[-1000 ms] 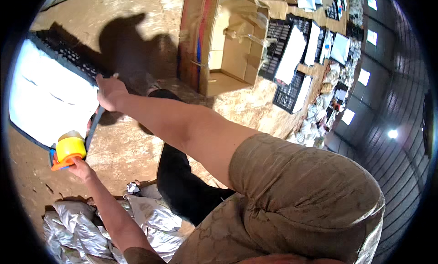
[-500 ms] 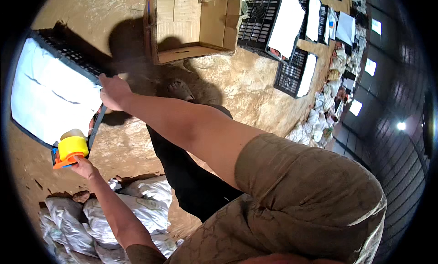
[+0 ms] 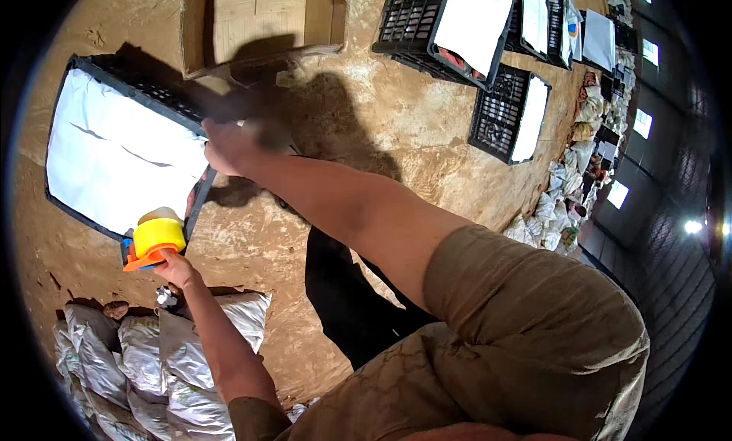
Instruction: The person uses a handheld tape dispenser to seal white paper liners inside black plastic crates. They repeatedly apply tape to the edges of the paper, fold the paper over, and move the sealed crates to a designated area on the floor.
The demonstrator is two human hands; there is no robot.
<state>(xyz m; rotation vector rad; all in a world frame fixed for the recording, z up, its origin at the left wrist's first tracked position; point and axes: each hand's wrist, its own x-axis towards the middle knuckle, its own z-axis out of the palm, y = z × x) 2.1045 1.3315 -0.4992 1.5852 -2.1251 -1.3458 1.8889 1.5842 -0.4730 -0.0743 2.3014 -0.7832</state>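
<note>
A black plastic crate (image 3: 80,62) at the left is covered by a white sheet (image 3: 114,147), creased across its middle. My left hand (image 3: 177,268) is closed on a tape dispenser (image 3: 146,259), orange and blue with a large yellow roll (image 3: 158,238), held against the crate's near corner. My right hand (image 3: 231,146) has its fingers bent at the crate's right edge and seems to grip the rim; blur and shadow hide part of the fingers.
A cardboard box (image 3: 323,50) stands open above the crate. Several sheet-covered crates (image 3: 412,17) stand at upper right, with one smaller crate (image 3: 497,114) below them. White sacks (image 3: 191,349) lie at lower left; more sacks (image 3: 545,208) line the wall.
The view has shifted, so the crate and both hands appear farther right and the cardboard box farther left. Both hands remain at the crate, the left still holding the tape dispenser.
</note>
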